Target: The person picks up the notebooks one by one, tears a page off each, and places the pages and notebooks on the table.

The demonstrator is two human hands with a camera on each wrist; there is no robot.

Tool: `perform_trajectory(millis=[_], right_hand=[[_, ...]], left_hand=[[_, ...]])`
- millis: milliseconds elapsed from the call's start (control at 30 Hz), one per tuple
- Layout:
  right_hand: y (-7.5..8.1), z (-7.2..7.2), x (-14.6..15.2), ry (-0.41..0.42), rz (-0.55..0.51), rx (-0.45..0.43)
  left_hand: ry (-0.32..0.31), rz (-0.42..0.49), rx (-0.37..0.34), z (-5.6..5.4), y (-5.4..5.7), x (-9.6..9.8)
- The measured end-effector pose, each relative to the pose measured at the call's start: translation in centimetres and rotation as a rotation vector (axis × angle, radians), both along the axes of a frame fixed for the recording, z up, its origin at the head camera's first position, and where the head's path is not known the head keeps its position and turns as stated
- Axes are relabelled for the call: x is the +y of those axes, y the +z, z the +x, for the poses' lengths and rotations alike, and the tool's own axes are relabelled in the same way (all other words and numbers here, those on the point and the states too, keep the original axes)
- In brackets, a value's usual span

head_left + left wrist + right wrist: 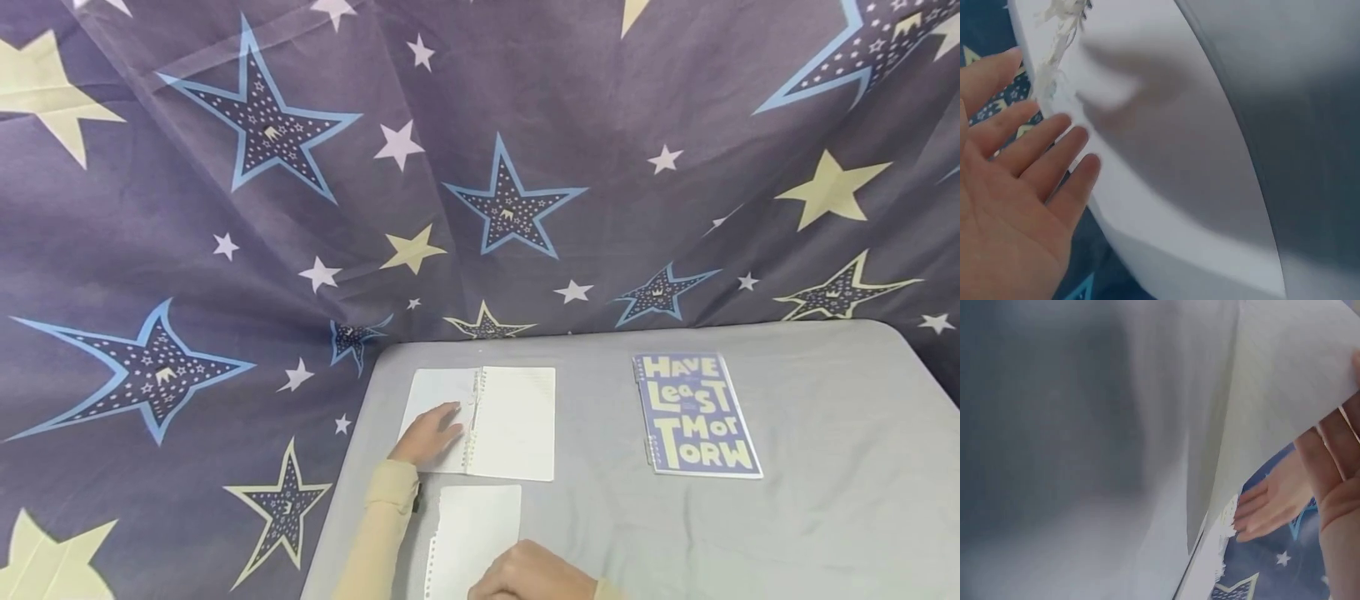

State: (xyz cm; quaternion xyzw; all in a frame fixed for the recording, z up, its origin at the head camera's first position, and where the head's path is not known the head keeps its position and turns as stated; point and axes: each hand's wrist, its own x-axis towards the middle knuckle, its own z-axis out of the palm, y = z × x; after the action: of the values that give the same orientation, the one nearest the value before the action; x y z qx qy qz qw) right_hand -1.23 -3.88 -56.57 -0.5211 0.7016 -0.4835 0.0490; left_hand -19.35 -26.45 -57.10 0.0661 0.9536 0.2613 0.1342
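Observation:
A spiral notebook (517, 423) lies spread at its middle on the grey table, blank pages facing up. Ragged paper scraps (1063, 37) cling along its binding in the left wrist view. Over the left-hand page is my left hand (426, 435), its fingers relaxed and apart, with nothing in them. Nearer to me, a loose white sheet (482, 529) has a torn, perforated left edge. My right hand (534, 573) grips this sheet by its lower right part. In the right wrist view the sheet (1291, 375) bends up, hiding some of the fingertips.
Toward the right of the grey table (840, 500) lies a closed spiral notebook (701, 417) with large pale lettering on a blue cover. A dark cloth (585, 108) with stars hangs behind the table and along its left side.

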Motion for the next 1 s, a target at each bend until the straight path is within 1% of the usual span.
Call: perform_trajectory(millis=[33, 67, 133, 200, 267, 333, 367, 467, 567, 600, 667, 700, 800, 900, 1000], right_hand=[[0.0, -0.4, 0.2, 0.000, -0.022, -0.048], [0.0, -0.7, 0.4, -0.004, -0.030, -0.068], [0.0, -1.3, 0.7, -0.033, -0.050, -0.058], [0.1, -1.8, 1.0, -0.076, -0.052, -0.022], [0.2, -2.2, 1.2, -0.115, -0.060, 0.023], [0.4, -2.6, 1.4, -0.157, -0.071, 0.078], [0.6, -2.7, 1.5, -0.170, -0.078, 0.079], [1.1, -3.0, 1.8, -0.209, -0.100, 0.033], [1.7, -3.3, 2.0, -0.251, -0.135, 0.010], [1.9, -3.4, 2.1, -0.266, -0.149, 0.018], [2.3, -3.7, 2.2, -0.294, -0.174, 0.056], [2.4, -3.9, 2.2, -0.308, -0.186, 0.089], [2.9, -4.2, 2.1, -0.334, -0.204, 0.119], [3.4, -4.5, 2.0, -0.352, -0.220, 0.138], [3.8, -4.8, 2.0, -0.368, -0.252, 0.152]], left_hand=[[-0.015, 0.005, 0.006, 0.3, 0.2, -0.5], [-0.024, 0.009, 0.010, 0.6, 0.3, -1.0], [-0.014, 0.031, 0.010, 1.4, 0.6, -2.0], [0.017, 0.067, 0.010, 2.2, 0.4, -3.0], [0.068, 0.120, -0.003, 3.2, 0.4, -3.8], [0.115, 0.193, -0.011, 4.4, 0.4, -4.4], [0.140, 0.218, -0.010, 5.1, 0.4, -4.7], [0.191, 0.283, 0.006, 6.9, 0.4, -5.2], [0.201, 0.304, 0.031, 8.6, 0.3, -5.1], [0.193, 0.307, 0.038, 9.1, 0.2, -4.9], [0.182, 0.307, 0.044, 10.1, 0.1, -4.5], [0.181, 0.305, 0.046, 10.5, 0.0, -4.3], [0.194, 0.318, 0.046, 11.7, -0.2, -3.5], [0.216, 0.362, 0.043, 12.8, -0.5, -3.0], [0.225, 0.419, 0.050, 13.9, -0.9, -2.6]])
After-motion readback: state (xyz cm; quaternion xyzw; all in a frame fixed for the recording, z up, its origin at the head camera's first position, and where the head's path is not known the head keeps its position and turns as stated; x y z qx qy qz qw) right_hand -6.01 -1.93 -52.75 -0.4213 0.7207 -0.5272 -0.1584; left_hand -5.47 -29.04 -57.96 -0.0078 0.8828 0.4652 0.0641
